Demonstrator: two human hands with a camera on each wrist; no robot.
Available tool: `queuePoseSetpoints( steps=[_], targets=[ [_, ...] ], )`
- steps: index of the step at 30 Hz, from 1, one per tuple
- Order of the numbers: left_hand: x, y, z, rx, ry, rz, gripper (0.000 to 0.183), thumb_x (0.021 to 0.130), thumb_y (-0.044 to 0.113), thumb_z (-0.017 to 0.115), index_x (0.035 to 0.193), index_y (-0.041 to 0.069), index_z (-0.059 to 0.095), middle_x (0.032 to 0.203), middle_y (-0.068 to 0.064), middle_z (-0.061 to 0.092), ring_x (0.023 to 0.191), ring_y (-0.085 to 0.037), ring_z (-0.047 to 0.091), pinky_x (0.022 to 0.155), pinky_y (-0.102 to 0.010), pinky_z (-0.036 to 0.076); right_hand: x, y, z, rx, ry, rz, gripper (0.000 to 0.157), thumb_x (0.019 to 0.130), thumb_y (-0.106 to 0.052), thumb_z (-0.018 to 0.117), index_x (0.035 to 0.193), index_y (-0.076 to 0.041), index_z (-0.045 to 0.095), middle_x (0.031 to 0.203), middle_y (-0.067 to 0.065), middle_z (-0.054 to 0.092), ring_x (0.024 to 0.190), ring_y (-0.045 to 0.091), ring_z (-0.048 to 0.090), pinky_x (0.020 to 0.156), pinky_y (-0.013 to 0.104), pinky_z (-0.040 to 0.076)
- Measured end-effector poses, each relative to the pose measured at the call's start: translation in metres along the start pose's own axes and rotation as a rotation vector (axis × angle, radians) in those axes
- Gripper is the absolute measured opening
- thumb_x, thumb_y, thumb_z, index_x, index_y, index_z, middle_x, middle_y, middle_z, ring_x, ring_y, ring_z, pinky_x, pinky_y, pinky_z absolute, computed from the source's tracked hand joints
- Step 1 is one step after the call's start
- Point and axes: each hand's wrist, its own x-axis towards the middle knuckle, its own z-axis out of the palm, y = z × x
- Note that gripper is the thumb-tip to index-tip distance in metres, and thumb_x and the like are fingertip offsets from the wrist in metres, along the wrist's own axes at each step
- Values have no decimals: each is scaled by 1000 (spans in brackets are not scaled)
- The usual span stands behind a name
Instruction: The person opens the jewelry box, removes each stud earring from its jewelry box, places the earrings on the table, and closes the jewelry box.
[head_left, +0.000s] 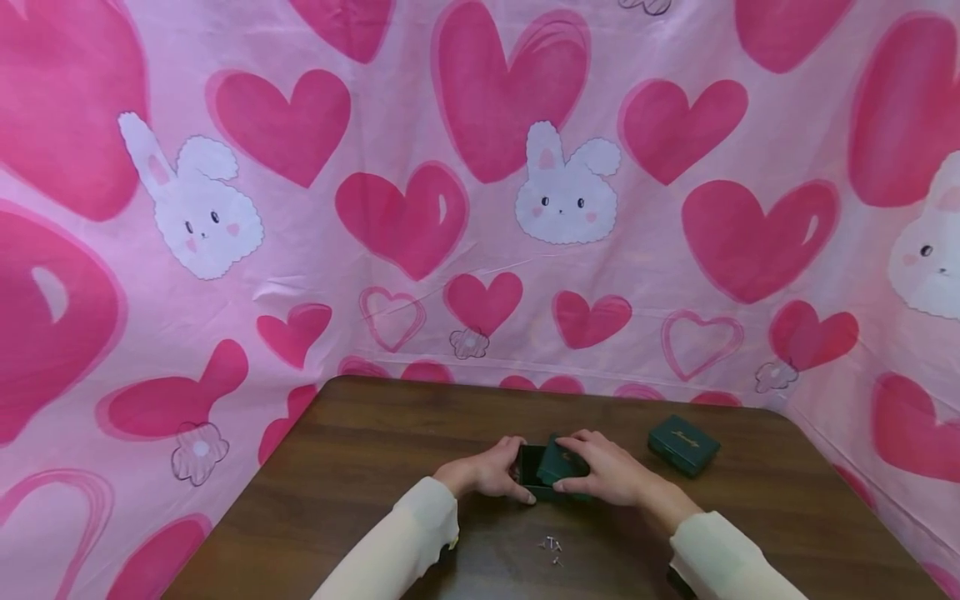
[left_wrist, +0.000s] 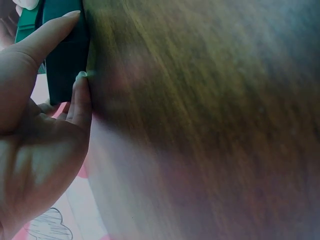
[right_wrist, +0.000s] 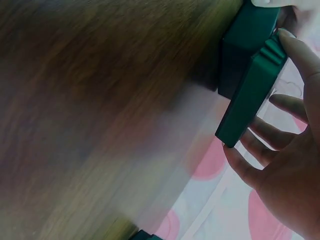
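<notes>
On the wooden table, my left hand [head_left: 489, 472] grips a small dark green box [head_left: 546, 492] by its left side, thumb at the front and fingers at the back. The box stands uncovered at its left part, showing a dark inside. My right hand [head_left: 606, 472] holds the green lid [right_wrist: 254, 95], thumb on the near edge and fingers on the far one. In the head view the lid lies tilted over the right part of the box. The left wrist view shows the thumb flat on the box wall [left_wrist: 67, 62].
A second green box [head_left: 684, 446] with gold lettering, its lid on, stands to the right on the table [head_left: 420, 417]. Several tiny silvery pin-like pieces [head_left: 551, 544] lie in front of my hands. A pink heart-patterned cloth [head_left: 480, 250] hangs behind the table.
</notes>
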Motion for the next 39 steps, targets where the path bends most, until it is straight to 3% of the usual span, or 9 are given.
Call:
queuePoseSetpoints(
  steps=[9,16,24,33,39],
  targets=[
    [0,2,1,17,-8,-12,89,83,28,87,151,9,33,127,-3,46,112,-20,50,109,-46,44,7,-8,1,7,9,-93,74,85,-55,77,142,-11,58,137,15,55,123,35,53,99,61,46],
    [2,1,1,-17,-6,11,101,79,24,90,156,12,26,135,-4,44,118,-22,49,112,-49,40,13,-14,1,21,-13,-145,71,86,-53,77,142,-15,57,140,12,54,122,32,50,100,60,45],
    [2,-2,1,-47,-14,15,94,79,16,89,152,16,30,130,0,45,119,-22,48,113,-51,38,18,-17,2,44,-77,-167,68,87,-50,78,143,-16,58,140,10,53,121,30,50,100,59,44],
    [4,1,4,-53,-3,12,105,78,18,90,158,7,22,134,-3,43,119,-22,47,115,-49,37,17,-16,2,43,-111,-173,66,87,-48,79,141,-14,60,140,12,53,123,33,50,102,63,41],
    [4,3,8,-49,9,18,100,77,17,91,154,6,29,128,-1,44,114,-19,48,112,-45,40,16,-11,5,28,-98,-199,65,87,-46,80,139,-12,61,137,11,56,120,33,54,100,61,44]
  ],
)
